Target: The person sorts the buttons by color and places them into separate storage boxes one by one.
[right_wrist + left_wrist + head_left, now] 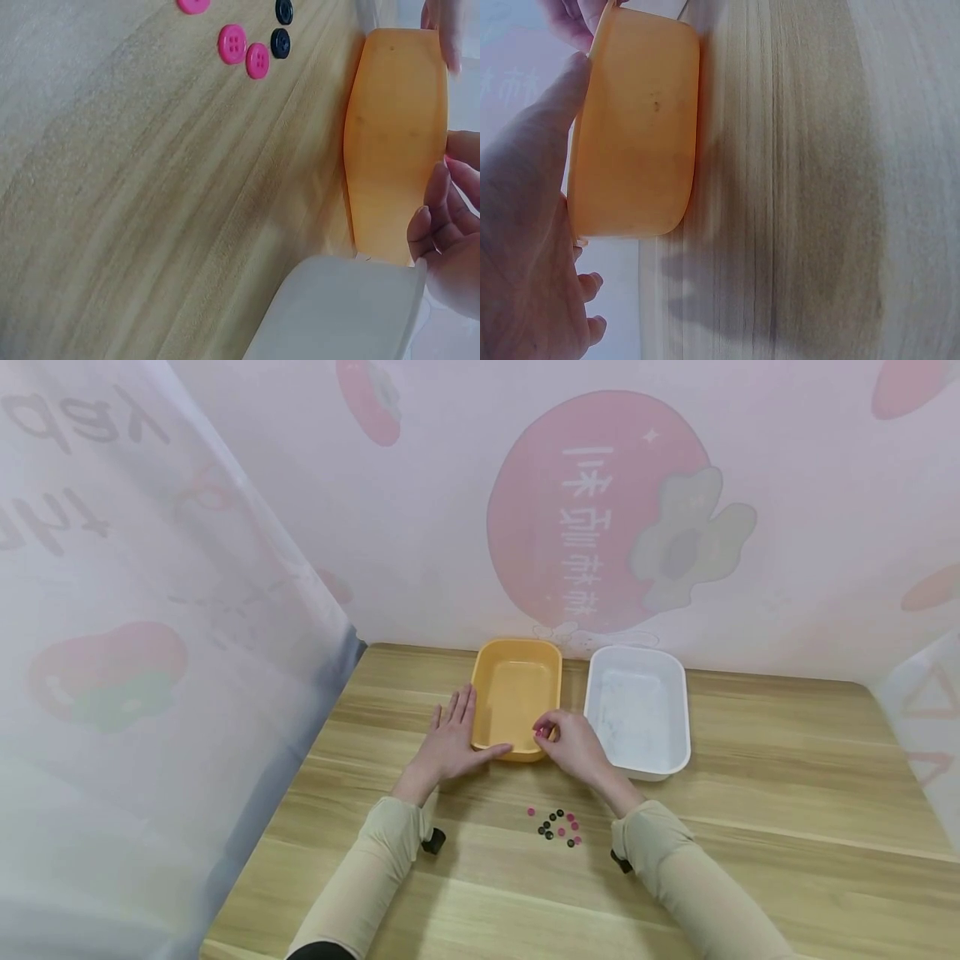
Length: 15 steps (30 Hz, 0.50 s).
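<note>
My left hand rests at the left front corner of an orange plastic bin, its fingers straight along the left rim and its thumb on the front rim. With thumb and fingertips, my right hand pinches a pink button over the bin's right front corner. Most of that button is hidden by the fingers. Nearer to me, several loose pink buttons and black buttons lie flat on the table between my forearms.
A white bin stands just right of the orange one, partly behind my right wrist. Both stand on a wooden table near its back edge. Printed curtains hang behind the table and along its left side.
</note>
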Each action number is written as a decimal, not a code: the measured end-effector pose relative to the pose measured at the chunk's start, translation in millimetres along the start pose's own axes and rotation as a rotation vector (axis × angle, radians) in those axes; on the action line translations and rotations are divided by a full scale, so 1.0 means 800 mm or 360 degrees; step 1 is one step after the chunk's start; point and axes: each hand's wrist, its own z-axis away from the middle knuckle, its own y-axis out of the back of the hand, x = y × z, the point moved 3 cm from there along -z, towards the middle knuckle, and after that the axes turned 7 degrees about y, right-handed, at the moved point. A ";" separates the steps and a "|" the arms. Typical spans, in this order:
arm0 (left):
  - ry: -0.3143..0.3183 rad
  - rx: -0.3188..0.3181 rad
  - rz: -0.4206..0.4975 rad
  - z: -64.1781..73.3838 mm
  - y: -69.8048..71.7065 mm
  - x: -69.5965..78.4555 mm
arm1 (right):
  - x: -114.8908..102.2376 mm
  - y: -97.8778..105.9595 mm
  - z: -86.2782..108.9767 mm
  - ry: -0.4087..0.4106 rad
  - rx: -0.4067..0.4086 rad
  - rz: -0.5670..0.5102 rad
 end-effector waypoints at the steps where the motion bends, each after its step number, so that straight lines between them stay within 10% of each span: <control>1: -0.0001 -0.0002 -0.0001 0.000 0.000 0.000 | -0.001 0.000 0.000 -0.0004 0.0004 -0.0004; 15: -0.0015 0.0005 0.0007 -0.002 0.002 0.001 | -0.006 0.006 0.013 -0.0029 0.0063 -0.0179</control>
